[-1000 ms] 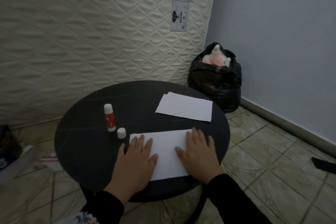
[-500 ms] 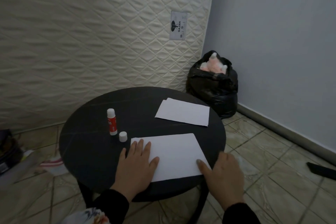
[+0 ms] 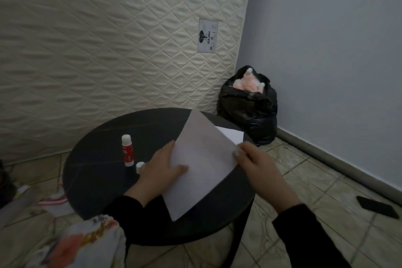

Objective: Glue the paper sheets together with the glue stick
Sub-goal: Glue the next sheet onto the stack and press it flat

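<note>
A white paper sheet (image 3: pixel 202 163) is lifted off the round black table (image 3: pixel 97 176) and tilted. My left hand (image 3: pixel 161 169) holds its left edge, thumb on top and fingers behind. My right hand (image 3: pixel 258 169) pinches its right edge. Behind it, only a corner of a second white sheet (image 3: pixel 233 135) shows, lying flat on the table's far right. A red-and-white glue stick (image 3: pixel 127 150) stands upright and uncapped to the left. Its white cap (image 3: pixel 139 166) rests on the table beside my left hand.
A quilted mattress (image 3: pixel 108 50) leans against the wall behind the table. A black bag (image 3: pixel 248 109) with pink stuffing sits in the corner. A dark phone (image 3: pixel 378 206) lies on the tiled floor at right. Clutter (image 3: pixel 54 200) lies on the floor at left.
Both hands went from pressing flat on the near sheet to gripping its edges. The sheet has come up off the table and turned, now covering most of the far sheet.
</note>
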